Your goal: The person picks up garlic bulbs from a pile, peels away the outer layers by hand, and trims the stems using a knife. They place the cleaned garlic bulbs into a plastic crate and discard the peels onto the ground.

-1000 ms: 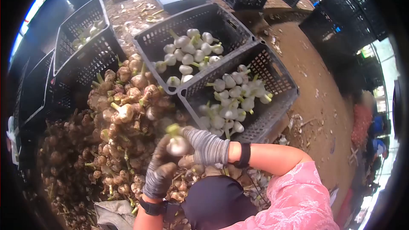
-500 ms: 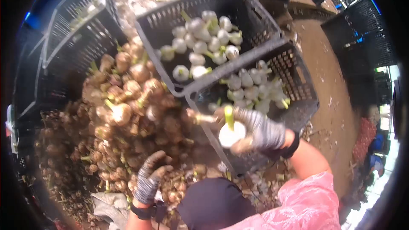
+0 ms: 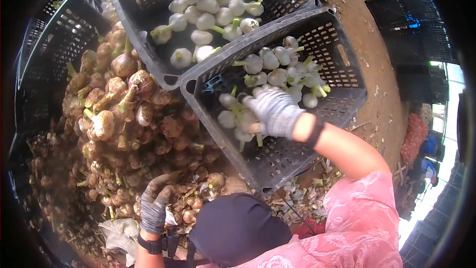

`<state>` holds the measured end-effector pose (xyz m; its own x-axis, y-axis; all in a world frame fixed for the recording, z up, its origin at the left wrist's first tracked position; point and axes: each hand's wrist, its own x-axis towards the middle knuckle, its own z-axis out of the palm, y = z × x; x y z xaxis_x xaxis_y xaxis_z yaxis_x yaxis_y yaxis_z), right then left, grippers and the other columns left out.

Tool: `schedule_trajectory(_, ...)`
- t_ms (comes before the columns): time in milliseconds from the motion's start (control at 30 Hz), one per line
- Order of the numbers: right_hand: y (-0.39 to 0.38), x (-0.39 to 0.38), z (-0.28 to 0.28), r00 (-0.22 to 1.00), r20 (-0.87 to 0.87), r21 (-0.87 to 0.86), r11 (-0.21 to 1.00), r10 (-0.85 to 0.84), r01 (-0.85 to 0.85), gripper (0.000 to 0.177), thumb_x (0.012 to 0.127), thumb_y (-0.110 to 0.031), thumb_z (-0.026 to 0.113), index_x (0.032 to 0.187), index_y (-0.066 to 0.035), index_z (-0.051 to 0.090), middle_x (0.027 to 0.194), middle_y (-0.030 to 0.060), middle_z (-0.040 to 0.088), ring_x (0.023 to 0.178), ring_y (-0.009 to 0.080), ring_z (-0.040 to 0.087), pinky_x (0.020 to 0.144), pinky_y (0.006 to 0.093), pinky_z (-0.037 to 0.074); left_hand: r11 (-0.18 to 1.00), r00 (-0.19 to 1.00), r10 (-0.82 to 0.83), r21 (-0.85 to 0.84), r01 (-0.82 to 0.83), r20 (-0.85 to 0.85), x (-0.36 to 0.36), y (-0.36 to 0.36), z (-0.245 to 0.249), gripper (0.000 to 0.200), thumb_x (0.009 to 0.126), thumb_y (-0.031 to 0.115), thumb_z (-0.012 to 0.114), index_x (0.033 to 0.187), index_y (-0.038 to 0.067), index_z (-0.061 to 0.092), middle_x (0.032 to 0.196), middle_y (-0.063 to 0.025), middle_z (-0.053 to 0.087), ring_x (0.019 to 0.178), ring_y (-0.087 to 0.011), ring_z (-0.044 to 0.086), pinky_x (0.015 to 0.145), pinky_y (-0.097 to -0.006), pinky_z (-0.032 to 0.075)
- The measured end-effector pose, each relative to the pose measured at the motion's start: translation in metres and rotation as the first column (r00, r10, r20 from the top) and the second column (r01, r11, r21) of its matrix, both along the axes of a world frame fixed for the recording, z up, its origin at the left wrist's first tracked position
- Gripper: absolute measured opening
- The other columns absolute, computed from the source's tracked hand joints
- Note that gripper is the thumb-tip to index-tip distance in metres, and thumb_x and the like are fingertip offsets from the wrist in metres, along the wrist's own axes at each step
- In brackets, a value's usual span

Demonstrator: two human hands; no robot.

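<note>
My right hand (image 3: 275, 111), in a grey knit glove, reaches down into the front black crate (image 3: 263, 176). Its fingers and thumb close around a blurred white garlic bulb (image 3: 246, 119) among other bulbs there. Cleaned garlic bulbs (image 3: 277, 76) with short green stems lie in a group just beyond the fingers. My left hand (image 3: 156, 203), in a soiled glove, is beside the lower edge of a heap of brown, unpeeled garlic (image 3: 116, 89). Its fingers are apart, partly curled, and hold nothing visible.
A second black crate (image 3: 144, 34) with white garlic bulbs (image 3: 208, 7) adjoins the front one. Another crate (image 3: 54, 44) stands behind the heap at left. A dark cap (image 3: 238, 233) blocks the bottom centre. Peelings (image 3: 307, 201) litter the ground, and a red mesh sack (image 3: 414, 136) lies at right.
My right hand has carried a white garlic bulb from above the crate's near-left edge down into the front crate. My left hand has lowered slightly. The view has shifted.
</note>
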<state>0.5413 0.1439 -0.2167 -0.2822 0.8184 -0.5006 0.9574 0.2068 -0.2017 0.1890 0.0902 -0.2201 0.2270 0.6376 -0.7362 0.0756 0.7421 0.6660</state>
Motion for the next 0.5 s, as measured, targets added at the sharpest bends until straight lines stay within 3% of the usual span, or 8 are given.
schedule_trajectory(33,0.008,-0.014,-0.002,0.998,0.009,-0.123,0.991,-0.057,0.058,0.051,0.065,-0.035,0.066,0.104,-0.005,0.054,0.093,0.0198,0.057,0.093,0.0332,0.055,0.077,0.0419,0.045,1.000,1.000,-0.014,-0.006,0.014,-0.001,0.001,0.000,0.003,0.031,0.082,0.007,0.058,0.113,0.002,0.053,0.092,-0.0042,0.060,0.078,-0.0093,0.056,0.066,-0.0213,0.047)
schedule_trajectory(100,0.005,-0.019,-0.061,0.999,0.025,0.174,0.984,0.041,-0.045,0.049,0.066,-0.034,0.065,0.106,-0.008,0.053,0.096,0.0204,0.058,0.092,0.0336,0.056,0.074,0.0419,0.047,1.000,1.000,-0.025,-0.012,0.025,-0.006,0.000,-0.004,0.005,0.031,0.082,0.006,0.057,0.112,0.001,0.053,0.093,-0.0044,0.060,0.081,-0.0098,0.056,0.069,-0.0221,0.047)
schedule_trajectory(167,0.008,-0.025,-0.061,0.998,0.005,0.174,0.983,-0.063,0.061,0.043,0.066,-0.032,0.063,0.101,-0.007,0.057,0.090,0.0197,0.061,0.084,0.0337,0.059,0.071,0.0413,0.047,0.999,0.999,-0.021,0.049,0.024,-0.047,-0.001,-0.008,0.003,0.032,0.081,0.011,0.059,0.111,0.002,0.054,0.089,-0.0038,0.061,0.074,-0.0105,0.055,0.068,-0.0237,0.045)
schedule_trajectory(233,0.018,-0.022,-0.051,0.981,0.039,-0.241,0.950,-0.192,0.196,0.035,0.065,-0.029,0.062,0.091,-0.005,0.061,0.081,0.0190,0.062,0.076,0.0340,0.061,0.068,0.0416,0.048,0.994,0.993,-0.037,0.098,0.048,-0.111,-0.001,-0.009,0.011,0.031,0.081,0.010,0.059,0.110,0.001,0.055,0.093,-0.0040,0.061,0.080,-0.0107,0.056,0.073,-0.0242,0.046)
schedule_trajectory(267,0.010,-0.009,-0.064,0.963,-0.095,-0.153,0.959,-0.254,0.238,0.031,0.066,-0.027,0.061,0.085,-0.003,0.063,0.075,0.0198,0.062,0.073,0.0338,0.061,0.068,0.0409,0.048,0.995,0.996,-0.032,0.089,0.040,-0.084,-0.007,-0.012,0.007,0.030,0.081,0.007,0.058,0.111,0.001,0.054,0.096,-0.0052,0.060,0.083,-0.0114,0.056,0.072,-0.0241,0.047)
schedule_trajectory(367,-0.001,0.020,-0.063,0.957,-0.042,-0.168,0.946,-0.289,0.278,0.037,0.062,-0.030,0.068,0.087,-0.002,0.063,0.076,0.0217,0.060,0.072,0.0340,0.060,0.066,0.0397,0.047,0.997,0.998,-0.021,0.071,0.024,-0.052,-0.018,-0.017,-0.001,0.029,0.082,0.004,0.057,0.111,0.000,0.053,0.099,-0.0067,0.058,0.085,-0.0123,0.057,0.072,-0.0242,0.048)
schedule_trajectory(433,-0.010,0.030,-0.035,0.897,-0.187,-0.166,0.913,-0.401,0.373,0.035,0.060,-0.026,0.071,0.082,-0.001,0.063,0.076,0.0195,0.060,0.075,0.0335,0.060,0.067,0.0393,0.047,0.998,0.999,-0.010,0.058,0.013,-0.051,-0.019,-0.016,0.000,0.029,0.082,0.004,0.057,0.110,0.000,0.053,0.100,-0.0069,0.058,0.085,-0.0123,0.057,0.071,-0.0244,0.049)
schedule_trajectory(500,-0.019,0.051,-0.020,0.765,-0.418,-0.312,0.868,-0.490,0.385,0.026,0.062,-0.019,0.071,0.080,-0.003,0.062,0.072,0.0119,0.061,0.067,0.0205,0.059,0.063,0.0311,0.046,0.999,0.998,0.015,0.034,-0.013,-0.062,-0.016,-0.013,0.008,0.030,0.081,0.004,0.057,0.110,-0.001,0.053,0.099,-0.0066,0.057,0.084,-0.0127,0.057,0.070,-0.0253,0.050)
